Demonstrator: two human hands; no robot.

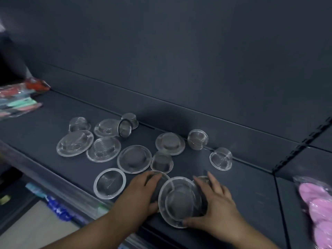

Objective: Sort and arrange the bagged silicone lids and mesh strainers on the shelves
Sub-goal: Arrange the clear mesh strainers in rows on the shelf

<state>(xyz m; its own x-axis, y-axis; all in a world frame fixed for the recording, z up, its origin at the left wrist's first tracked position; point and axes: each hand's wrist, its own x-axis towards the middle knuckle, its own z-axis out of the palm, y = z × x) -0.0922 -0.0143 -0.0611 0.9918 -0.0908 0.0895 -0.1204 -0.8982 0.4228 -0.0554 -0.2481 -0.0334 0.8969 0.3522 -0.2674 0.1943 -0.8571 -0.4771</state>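
Several steel mesh strainers lie scattered on a dark shelf (255, 191), some rim down and one (124, 127) on its side. Near the front edge is a large strainer (179, 200) with a smaller one nested in it. My left hand (140, 193) grips its left side, with the fingers curled over another strainer (159, 178) that is mostly hidden beneath them. My right hand (215, 207) holds the right side, with the thumb under the near rim and the fingers reaching past a small strainer (203, 178).
A bag of pink silicone lids (316, 209) lies on the neighbouring shelf section at the right. Bags of coloured items (18, 99) sit at the far left. A label rail (53, 182) runs along the shelf's front edge, and the dark back panel (179, 69) rises behind.
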